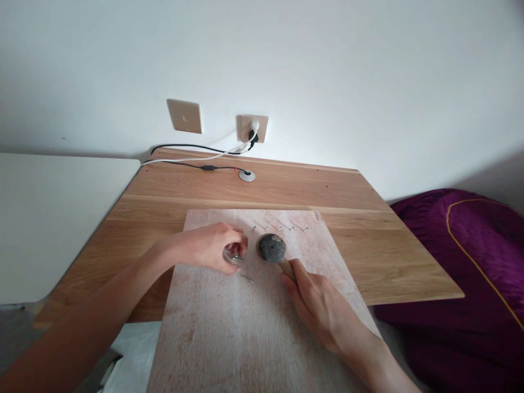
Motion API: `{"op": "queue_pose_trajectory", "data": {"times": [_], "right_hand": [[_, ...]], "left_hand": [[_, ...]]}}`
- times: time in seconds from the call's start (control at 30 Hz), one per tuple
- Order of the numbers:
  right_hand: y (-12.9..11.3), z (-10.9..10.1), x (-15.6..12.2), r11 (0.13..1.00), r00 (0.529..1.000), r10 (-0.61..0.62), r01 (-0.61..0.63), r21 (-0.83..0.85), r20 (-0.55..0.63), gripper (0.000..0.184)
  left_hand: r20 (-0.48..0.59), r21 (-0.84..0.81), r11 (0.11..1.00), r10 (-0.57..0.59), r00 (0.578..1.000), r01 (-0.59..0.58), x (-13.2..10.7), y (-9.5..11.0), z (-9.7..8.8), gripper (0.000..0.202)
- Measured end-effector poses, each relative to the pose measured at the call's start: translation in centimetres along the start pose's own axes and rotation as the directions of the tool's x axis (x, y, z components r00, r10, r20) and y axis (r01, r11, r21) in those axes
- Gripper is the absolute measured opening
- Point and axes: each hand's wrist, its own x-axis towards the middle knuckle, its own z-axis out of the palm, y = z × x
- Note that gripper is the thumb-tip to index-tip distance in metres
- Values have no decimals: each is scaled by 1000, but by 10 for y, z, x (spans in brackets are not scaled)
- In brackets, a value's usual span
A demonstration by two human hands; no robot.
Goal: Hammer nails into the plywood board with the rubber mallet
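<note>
On the pale, grainy board overhanging the near edge of the desk, the right hand grips a wooden-handled hammer, its round dark head just beside the left hand clenched on shiny metal; small nails line the board's far edge.

Left forearm enters from the lower left, right forearm from the lower right, converging. Left hand: knuckles up, fingers curled inward, fingertips pinched together. Right hand: back upward, fingers wrapped closed, thumb lying forward.
</note>
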Motion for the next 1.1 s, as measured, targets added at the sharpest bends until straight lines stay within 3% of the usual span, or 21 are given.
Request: {"op": "queue_pose_trajectory", "data": {"times": [0.2,0.73,0.9,1.1], "right_hand": [[1,-1,1,999,999,41,-42,28,15,21],[3,0,0,1000,999,-13,13,5,-31,20],[5,1,0,999,998,-42,43,8,-49,20],[5,-2,-1,999,998,-49,50,9,-41,19]], "left_hand": [[49,27,999,20,999,-22,3,-2,7,15],[8,-5,1000,24,1000,-24,1,-7,8,15],[-205,-108,990,68,976,-92,2,-10,-3,4],[-514,-154,981,26,857,-122,6,-26,-11,10]]}}
